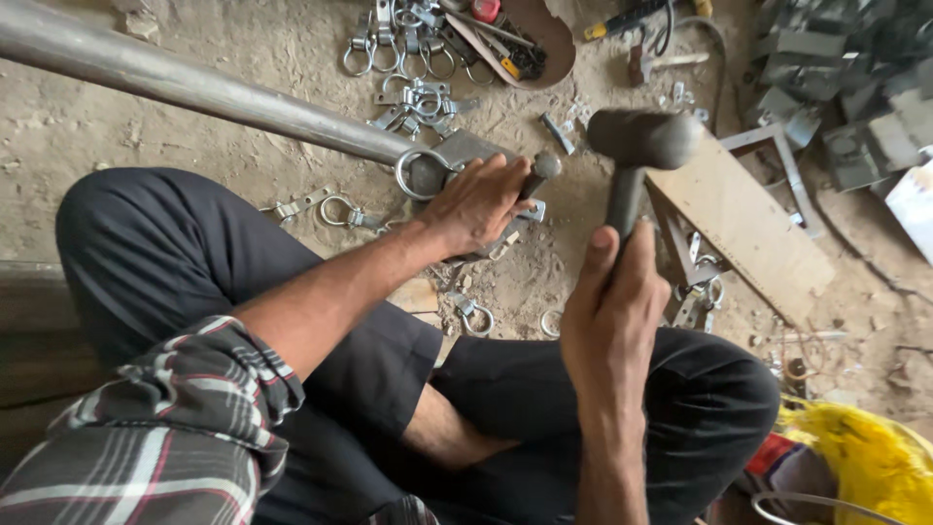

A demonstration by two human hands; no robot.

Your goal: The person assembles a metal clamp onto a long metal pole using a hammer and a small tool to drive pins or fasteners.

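Beside the long grey steel pipe [194, 86], the left hand [476, 202] pinches a dark punch [540, 171] steady while right hand [612, 301] fingers wrap the raised black mallet [637, 146], poised to strike.

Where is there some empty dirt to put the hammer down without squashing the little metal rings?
Bare dirt floor lies left of the long pipe, above the knee. A smaller patch sits between the left hand and the wooden board, under the hammer in the right hand. Ring clamps crowd the top; metal scraps fill the right.
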